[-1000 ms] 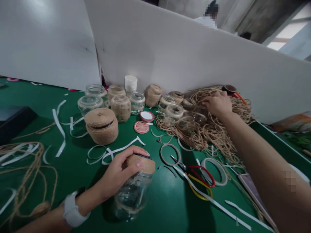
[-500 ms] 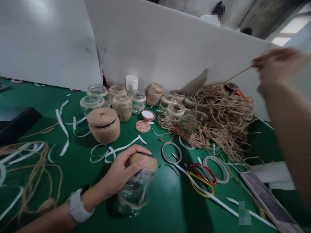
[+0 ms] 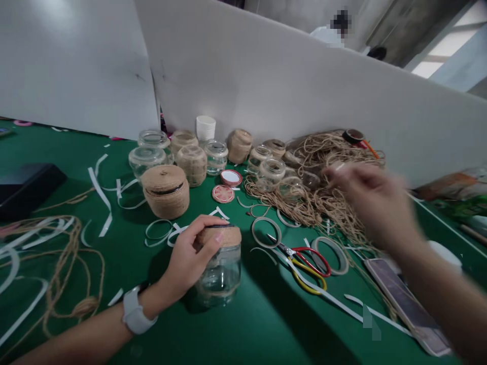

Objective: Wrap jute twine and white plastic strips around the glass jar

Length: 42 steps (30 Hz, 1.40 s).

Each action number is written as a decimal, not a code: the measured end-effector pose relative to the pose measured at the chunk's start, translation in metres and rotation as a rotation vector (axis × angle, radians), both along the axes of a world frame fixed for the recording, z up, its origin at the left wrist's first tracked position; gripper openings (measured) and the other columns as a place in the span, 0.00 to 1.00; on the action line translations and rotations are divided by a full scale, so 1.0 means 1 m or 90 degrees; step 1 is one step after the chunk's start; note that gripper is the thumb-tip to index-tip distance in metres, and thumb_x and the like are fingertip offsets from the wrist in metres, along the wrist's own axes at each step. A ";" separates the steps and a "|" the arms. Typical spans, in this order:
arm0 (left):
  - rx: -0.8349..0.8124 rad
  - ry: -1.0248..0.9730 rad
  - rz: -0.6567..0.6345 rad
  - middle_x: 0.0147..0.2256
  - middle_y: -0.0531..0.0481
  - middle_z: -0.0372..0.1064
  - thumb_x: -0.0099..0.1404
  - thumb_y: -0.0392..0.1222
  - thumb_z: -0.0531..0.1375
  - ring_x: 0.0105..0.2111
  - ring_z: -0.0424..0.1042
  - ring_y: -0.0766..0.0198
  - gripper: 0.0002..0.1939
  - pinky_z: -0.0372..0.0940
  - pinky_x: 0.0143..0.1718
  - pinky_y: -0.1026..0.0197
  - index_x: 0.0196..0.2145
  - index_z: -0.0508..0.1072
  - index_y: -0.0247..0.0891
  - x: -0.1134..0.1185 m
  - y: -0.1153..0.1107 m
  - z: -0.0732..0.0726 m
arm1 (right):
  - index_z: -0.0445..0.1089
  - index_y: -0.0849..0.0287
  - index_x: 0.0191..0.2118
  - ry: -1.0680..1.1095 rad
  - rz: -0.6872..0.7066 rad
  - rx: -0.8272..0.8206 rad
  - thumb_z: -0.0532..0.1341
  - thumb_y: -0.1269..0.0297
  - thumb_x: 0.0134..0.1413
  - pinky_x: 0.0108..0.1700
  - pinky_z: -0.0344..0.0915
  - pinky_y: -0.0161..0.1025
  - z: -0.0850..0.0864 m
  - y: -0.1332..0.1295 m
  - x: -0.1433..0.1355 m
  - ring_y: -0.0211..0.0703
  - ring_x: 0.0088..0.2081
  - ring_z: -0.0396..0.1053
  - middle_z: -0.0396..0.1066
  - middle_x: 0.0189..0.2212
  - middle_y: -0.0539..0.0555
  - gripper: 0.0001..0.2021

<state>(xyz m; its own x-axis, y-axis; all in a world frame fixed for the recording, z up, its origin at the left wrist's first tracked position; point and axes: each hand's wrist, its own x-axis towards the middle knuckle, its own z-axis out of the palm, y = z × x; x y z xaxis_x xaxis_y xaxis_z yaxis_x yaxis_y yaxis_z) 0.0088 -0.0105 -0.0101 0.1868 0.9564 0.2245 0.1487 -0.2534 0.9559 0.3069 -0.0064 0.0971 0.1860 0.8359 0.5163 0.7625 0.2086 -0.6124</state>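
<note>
My left hand [image 3: 201, 242] is wrapped over the top of a glass jar [image 3: 220, 276], its lower part clear and its lid and neck covered in jute twine. The jar stands upright on the green table. My right hand [image 3: 367, 197] is raised in front of a tangled heap of jute twine [image 3: 342, 218]. Motion blurs its fingers, which look pinched together at the heap; the strand in them is hard to make out. A jar fully wrapped in twine [image 3: 166, 191] sits just behind my left hand. Scissors [image 3: 310, 268] with red and yellow handles lie to the jar's right.
Several glass jars [image 3: 271, 175], some partly wrapped, stand at the back beside stacked white cups [image 3: 206, 128]. Two red-and-white lids, one here [image 3: 223, 193], lie before them. Tape rolls [image 3: 330, 256], a phone [image 3: 405, 304], white strips [image 3: 101, 195] and loose twine [image 3: 72, 263] are scattered around. A white partition [image 3: 266, 76] closes off the rear.
My right hand has dropped from high at the upper right, where it pulled a strand taut, down and left to the twine heap. The tilted jar now stands more upright.
</note>
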 end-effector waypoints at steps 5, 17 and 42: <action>-0.050 -0.037 -0.013 0.41 0.48 0.77 0.67 0.48 0.59 0.40 0.74 0.57 0.11 0.68 0.41 0.59 0.39 0.78 0.41 -0.002 0.007 -0.001 | 0.80 0.57 0.35 0.262 0.168 -0.106 0.64 0.56 0.58 0.33 0.69 0.40 -0.080 -0.023 -0.072 0.47 0.32 0.76 0.80 0.29 0.55 0.11; -0.129 -0.110 -0.007 0.39 0.51 0.76 0.66 0.49 0.61 0.38 0.74 0.60 0.10 0.67 0.38 0.63 0.39 0.76 0.42 0.000 0.011 -0.006 | 0.75 0.56 0.32 0.357 0.211 -0.114 0.64 0.61 0.59 0.33 0.64 0.35 -0.112 -0.036 -0.109 0.38 0.30 0.70 0.75 0.26 0.49 0.07; -0.044 0.027 -0.061 0.43 0.47 0.74 0.64 0.50 0.59 0.41 0.74 0.55 0.14 0.69 0.40 0.58 0.44 0.71 0.41 -0.001 0.002 0.000 | 0.68 0.55 0.34 0.221 0.263 -0.011 0.58 0.69 0.63 0.38 0.64 0.40 -0.111 -0.046 -0.124 0.41 0.34 0.67 0.71 0.30 0.51 0.06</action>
